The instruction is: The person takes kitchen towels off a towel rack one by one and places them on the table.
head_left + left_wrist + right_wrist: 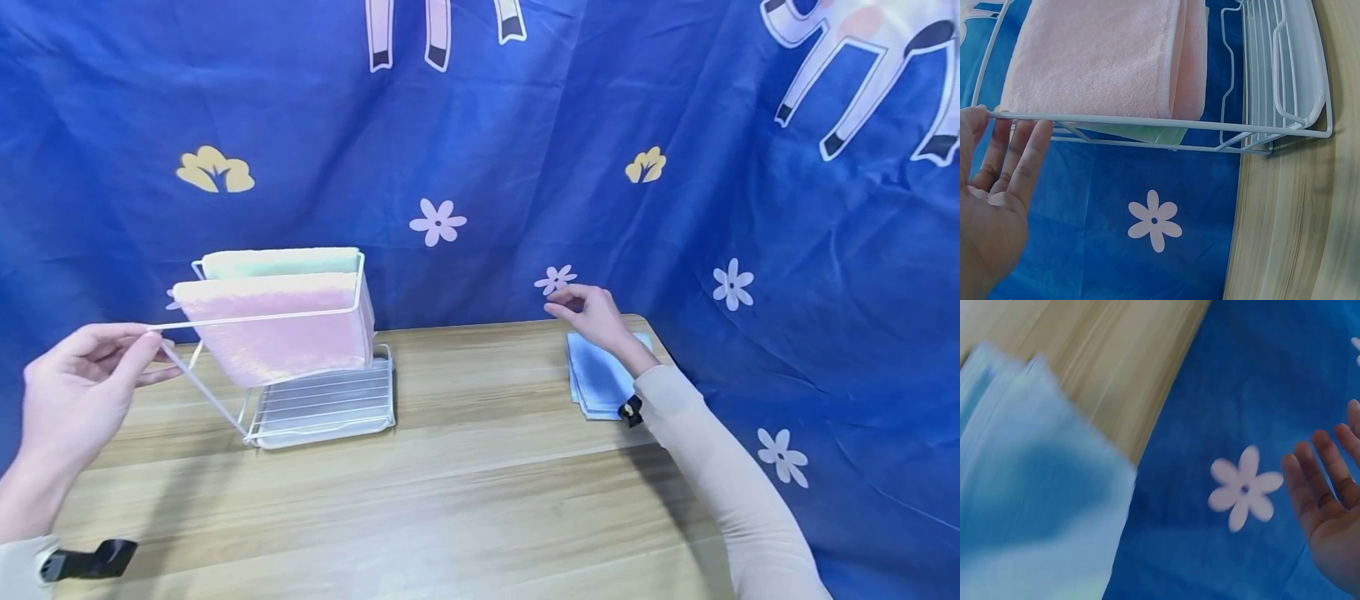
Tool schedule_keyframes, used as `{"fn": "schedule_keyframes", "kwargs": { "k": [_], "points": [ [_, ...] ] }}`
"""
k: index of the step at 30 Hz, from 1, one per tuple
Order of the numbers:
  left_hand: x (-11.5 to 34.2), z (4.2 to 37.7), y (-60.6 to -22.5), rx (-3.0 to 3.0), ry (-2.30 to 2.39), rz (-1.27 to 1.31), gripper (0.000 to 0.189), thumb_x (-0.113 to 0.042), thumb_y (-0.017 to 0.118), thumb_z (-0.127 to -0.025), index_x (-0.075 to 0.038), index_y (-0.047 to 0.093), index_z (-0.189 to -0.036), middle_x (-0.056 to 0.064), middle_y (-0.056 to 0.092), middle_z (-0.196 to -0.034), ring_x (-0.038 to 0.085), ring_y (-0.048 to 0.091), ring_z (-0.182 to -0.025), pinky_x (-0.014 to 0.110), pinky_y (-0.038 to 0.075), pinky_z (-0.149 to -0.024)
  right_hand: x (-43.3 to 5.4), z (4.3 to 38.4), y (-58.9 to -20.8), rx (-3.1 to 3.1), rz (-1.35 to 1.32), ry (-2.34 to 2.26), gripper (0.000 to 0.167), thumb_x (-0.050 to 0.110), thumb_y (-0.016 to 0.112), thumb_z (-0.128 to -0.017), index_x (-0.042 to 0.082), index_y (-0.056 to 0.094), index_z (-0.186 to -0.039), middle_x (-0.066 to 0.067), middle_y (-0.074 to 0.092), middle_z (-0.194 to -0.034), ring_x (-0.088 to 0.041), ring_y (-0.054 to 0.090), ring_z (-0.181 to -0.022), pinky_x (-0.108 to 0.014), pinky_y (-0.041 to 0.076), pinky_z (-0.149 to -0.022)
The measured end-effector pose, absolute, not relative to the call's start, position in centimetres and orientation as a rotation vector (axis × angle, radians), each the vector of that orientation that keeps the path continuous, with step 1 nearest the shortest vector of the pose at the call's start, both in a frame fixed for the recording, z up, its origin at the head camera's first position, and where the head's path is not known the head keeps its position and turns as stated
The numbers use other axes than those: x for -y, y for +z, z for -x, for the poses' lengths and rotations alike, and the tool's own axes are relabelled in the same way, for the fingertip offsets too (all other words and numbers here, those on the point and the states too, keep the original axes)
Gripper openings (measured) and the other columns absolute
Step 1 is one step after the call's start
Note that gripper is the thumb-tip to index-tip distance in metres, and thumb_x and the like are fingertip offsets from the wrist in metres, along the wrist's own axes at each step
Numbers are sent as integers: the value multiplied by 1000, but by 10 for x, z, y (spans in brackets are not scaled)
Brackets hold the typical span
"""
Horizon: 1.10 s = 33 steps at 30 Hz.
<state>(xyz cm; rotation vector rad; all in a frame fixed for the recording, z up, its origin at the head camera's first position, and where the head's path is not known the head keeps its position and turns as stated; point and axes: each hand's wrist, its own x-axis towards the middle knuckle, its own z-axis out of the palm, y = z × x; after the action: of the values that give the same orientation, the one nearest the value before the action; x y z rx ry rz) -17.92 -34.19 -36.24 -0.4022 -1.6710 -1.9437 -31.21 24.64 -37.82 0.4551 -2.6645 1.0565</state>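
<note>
At the left of the head view my left hand [86,379] pinches the upper front corner of a white wire rack [206,389] between thumb and fingers. A folded pink towel [273,325] hangs over the rack's upper part, with a pale green towel [281,262] behind it. Below them, a white tray [322,400] sits at the rack's base. My right hand [592,312] hovers above a folded blue cloth [600,379] on the table and holds nothing. Its fingers [1329,469] look loosely extended in the right wrist view, apart from the cloth.
The wood-grain table [450,492] runs up to a blue curtain [487,150] printed with flowers and animals, which hangs behind it and along the right side. The blue cloth lies near the table's far right corner.
</note>
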Motion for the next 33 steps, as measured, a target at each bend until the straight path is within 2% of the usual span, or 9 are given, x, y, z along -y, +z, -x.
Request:
{"fn": "schedule_keyframes", "kwargs": {
  "k": [3, 8, 13, 20, 24, 29, 33],
  "points": [
    [343, 180, -364, 1662, -1946, 396, 17, 21, 61, -94, 16, 68, -108, 7, 81, -89, 12, 80, -77, 24, 70, -63, -231, 310, -376, 2627, -485, 1098, 23, 29, 80, -97, 14, 80, -114, -7, 82, -109, -19, 74, -88, -17, 58, -67],
    [347, 180, -368, 1742, -1859, 329, 16, 17, 63, -95, 17, 68, -110, 4, 81, -91, 9, 79, -78, 21, 69, -64, -204, 305, -369, 2580, -567, 1136, 25, 30, 80, -97, 12, 80, -114, -5, 82, -110, -17, 73, -86, -19, 56, -65],
    [347, 179, -370, 1874, -1693, 238, 15, 12, 63, -98, 14, 69, -112, -4, 81, -92, 2, 78, -78, 16, 68, -66, -178, 297, -357, 2540, -641, 1219, 28, 31, 79, -97, 12, 79, -119, -5, 81, -112, -19, 73, -90, -23, 61, -69],
    [349, 179, -367, 1873, -1690, 258, 16, 14, 61, -98, 7, 71, -109, -4, 79, -91, 1, 77, -79, 13, 67, -67, -136, 284, -338, 2482, -782, 1332, 27, 29, 78, -98, 14, 78, -120, -4, 80, -113, -15, 74, -91, -34, 69, -79],
    [350, 181, -369, 1802, -1787, 294, 16, 15, 61, -98, 8, 71, -108, -2, 80, -91, 3, 78, -79, 14, 68, -67, -111, 278, -327, 2427, -896, 1342, 25, 27, 79, -97, 13, 78, -119, -5, 81, -112, -11, 74, -93, -31, 69, -82],
    [347, 182, -368, 1740, -1841, 318, 16, 18, 60, -97, 11, 70, -107, 1, 81, -90, 5, 78, -78, 16, 68, -66, -86, 273, -310, 2347, -1041, 1348, 25, 20, 80, -96, 8, 78, -118, -8, 80, -113, -12, 74, -98, -29, 69, -88],
    [344, 181, -366, 1758, -1824, 330, 15, 17, 61, -97, 11, 70, -106, 1, 81, -89, 5, 78, -77, 16, 68, -65, -71, 270, -299, 2322, -1117, 1341, 26, 18, 80, -96, 7, 77, -119, -8, 80, -114, -11, 74, -98, -23, 68, -90]
  ]
}}
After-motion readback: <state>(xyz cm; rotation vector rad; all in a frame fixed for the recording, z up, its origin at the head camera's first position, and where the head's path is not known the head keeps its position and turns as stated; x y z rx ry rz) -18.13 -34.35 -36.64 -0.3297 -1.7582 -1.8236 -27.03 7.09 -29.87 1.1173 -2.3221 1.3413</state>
